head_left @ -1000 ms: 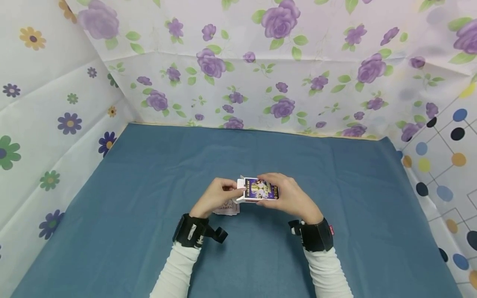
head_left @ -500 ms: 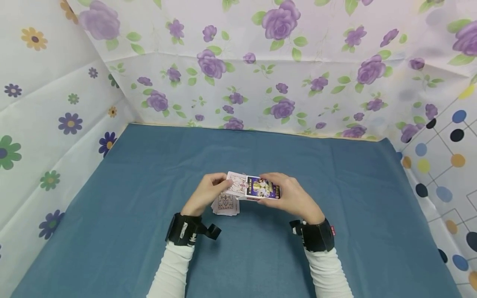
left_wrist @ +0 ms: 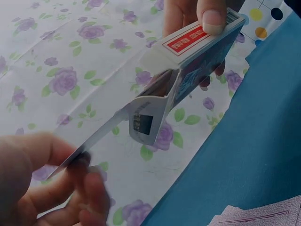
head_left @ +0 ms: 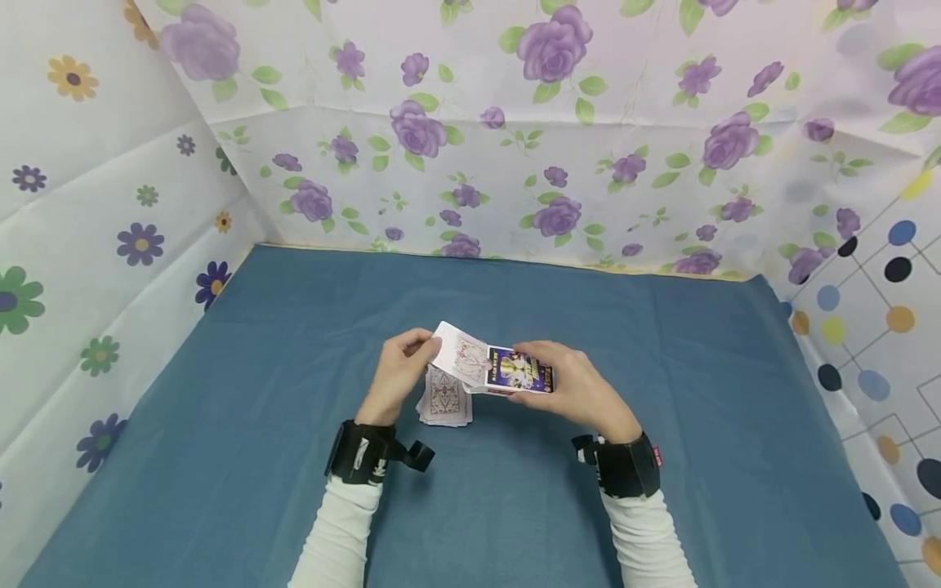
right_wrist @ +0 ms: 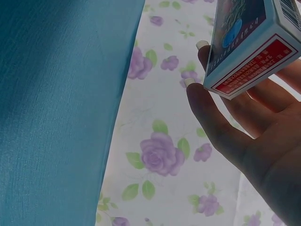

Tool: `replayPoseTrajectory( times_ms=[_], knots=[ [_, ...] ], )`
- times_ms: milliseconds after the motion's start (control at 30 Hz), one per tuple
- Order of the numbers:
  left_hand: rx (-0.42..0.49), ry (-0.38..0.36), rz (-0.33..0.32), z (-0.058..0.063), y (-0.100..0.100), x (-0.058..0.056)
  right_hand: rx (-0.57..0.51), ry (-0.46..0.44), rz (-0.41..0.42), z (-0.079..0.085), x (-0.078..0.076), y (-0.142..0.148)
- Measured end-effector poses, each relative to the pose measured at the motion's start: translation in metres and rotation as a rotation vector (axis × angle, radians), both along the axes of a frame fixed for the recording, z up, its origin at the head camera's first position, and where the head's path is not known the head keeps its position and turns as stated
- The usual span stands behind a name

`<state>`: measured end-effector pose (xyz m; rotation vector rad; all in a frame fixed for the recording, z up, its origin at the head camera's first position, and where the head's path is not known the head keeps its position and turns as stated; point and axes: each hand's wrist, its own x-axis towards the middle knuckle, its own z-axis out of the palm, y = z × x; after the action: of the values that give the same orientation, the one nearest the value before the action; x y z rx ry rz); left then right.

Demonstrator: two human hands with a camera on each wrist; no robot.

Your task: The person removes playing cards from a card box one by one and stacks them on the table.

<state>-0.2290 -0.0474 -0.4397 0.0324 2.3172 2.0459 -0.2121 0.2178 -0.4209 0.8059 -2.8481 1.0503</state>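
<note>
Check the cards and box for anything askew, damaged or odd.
The card pile on the blue cloth is untidy: its lower edges stick out unevenly instead of lining up. The flap of the box hangs open, but that fits with at least one card poking out. No damage shows.

The left grip point(left_wrist: 56, 186) pinches a thin card point(left_wrist: 106, 130) running to an open-flapped box point(left_wrist: 195, 66); the right grip point(left_wrist: 189, 13) rests its thumb point(left_wrist: 210, 16) on the box's red-labelled side. Pink-patterned cards point(left_wrist: 261, 215) lie on the blue tabletop point(left_wrist: 254, 136).
</note>
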Motion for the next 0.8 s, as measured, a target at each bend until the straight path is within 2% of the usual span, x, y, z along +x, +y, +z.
replayPoseTrajectory(
  times_ms=[133, 400, 633, 800],
  knots=[
    [0.059, -0.005, 0.101, -0.001, -0.003, -0.002, -0.003, 0.008, 0.002, 0.001, 0.0, 0.0],
    [0.1, -0.004, 0.132, -0.006, -0.006, -0.003, -0.001, 0.023, 0.015, -0.001, 0.0, -0.001],
    [0.092, -0.04, 0.254, -0.019, -0.011, -0.011, 0.006, 0.022, 0.001, -0.002, -0.001, 0.0],
    [0.086, -0.081, 0.3, -0.031, -0.014, -0.014, 0.005, 0.011, 0.005, -0.002, -0.001, 0.001]
  ],
)
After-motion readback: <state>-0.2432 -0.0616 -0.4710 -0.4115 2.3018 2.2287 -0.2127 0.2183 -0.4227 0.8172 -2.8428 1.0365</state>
